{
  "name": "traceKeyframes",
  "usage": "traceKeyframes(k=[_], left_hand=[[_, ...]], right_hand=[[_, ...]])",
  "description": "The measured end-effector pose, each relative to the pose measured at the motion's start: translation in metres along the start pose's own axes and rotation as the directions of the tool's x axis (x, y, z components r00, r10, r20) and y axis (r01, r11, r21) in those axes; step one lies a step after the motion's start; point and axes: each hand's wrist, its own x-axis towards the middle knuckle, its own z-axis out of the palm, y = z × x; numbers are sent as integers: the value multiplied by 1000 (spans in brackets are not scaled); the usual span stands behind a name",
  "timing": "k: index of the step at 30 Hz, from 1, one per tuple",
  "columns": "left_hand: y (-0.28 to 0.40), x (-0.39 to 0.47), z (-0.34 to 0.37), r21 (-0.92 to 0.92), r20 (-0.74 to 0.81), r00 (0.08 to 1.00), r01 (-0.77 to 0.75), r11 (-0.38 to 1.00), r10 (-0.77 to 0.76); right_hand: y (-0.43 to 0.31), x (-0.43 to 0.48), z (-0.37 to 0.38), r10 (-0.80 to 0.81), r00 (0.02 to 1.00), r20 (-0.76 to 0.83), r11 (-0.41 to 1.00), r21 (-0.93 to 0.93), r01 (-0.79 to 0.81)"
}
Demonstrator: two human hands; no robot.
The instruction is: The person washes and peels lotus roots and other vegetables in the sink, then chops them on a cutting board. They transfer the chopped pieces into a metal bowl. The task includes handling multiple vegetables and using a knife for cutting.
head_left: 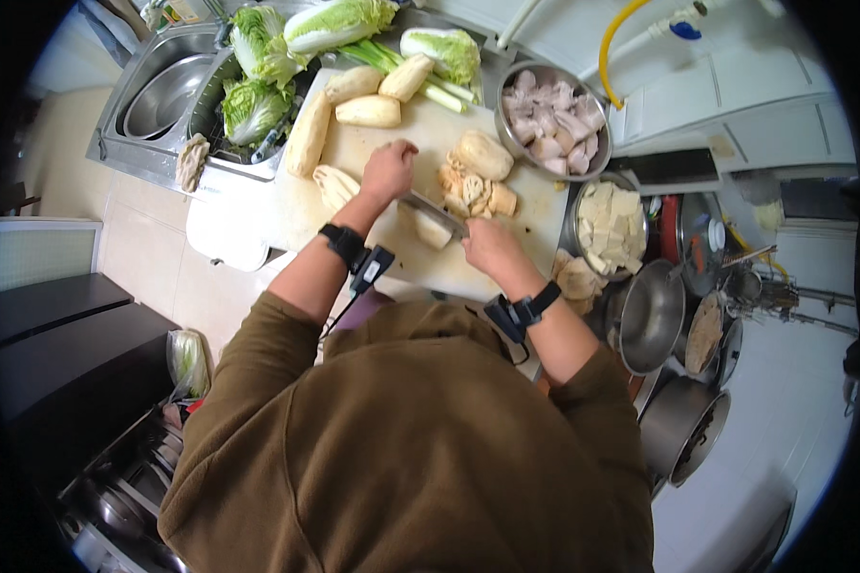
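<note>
My right hand [492, 247] is closed around the handle of a kitchen knife [433, 211], whose broad blade points up and left over the cutting board [537, 251]. Just below the blade lies a pale piece of lotus root [433, 233]. My left hand [389, 170] is raised by the blade's far end, its fingers curled; whether they touch anything is unclear. Beyond the knife sit cut lotus root pieces [476, 192] and a whole lotus root section [481, 154]. More peeled lotus roots [368, 112] lie at the board's back left, and a ridged pale piece [337, 188] is left of my left hand.
Napa cabbages [340, 25] and green onions [444, 95] lie behind the board, near the sink [186, 43]. At right stand a steel bowl of meat chunks [559, 132], a bowl of tofu-like blocks [610, 228], a brown cloth [577, 281] and steel pots [670, 426].
</note>
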Motion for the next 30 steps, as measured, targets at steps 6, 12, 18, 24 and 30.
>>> traceKeyframes(k=[6, 12, 18, 24, 30], left_hand=[[19, -10, 3, 127, 39, 998, -58, 990, 54], [33, -16, -22, -134, -93, 993, -80, 988, 67], [28, -63, -69, -117, -210, 943, -287, 951, 259], [32, -79, -41, 181, 400, 681, -715, 676, 613], [19, -81, -13, 297, 348, 870, -456, 839, 350]], right_hand=[[6, -10, 30, 104, 994, -32, 993, 65, -102], [10, -8, 35, 125, 991, -55, 987, 108, -118], [39, -28, 4, 140, 984, -110, 891, 447, -77], [64, -53, -19, 127, 909, -398, 841, 529, 114], [60, -62, -12, 288, 948, -131, 819, 546, -173]])
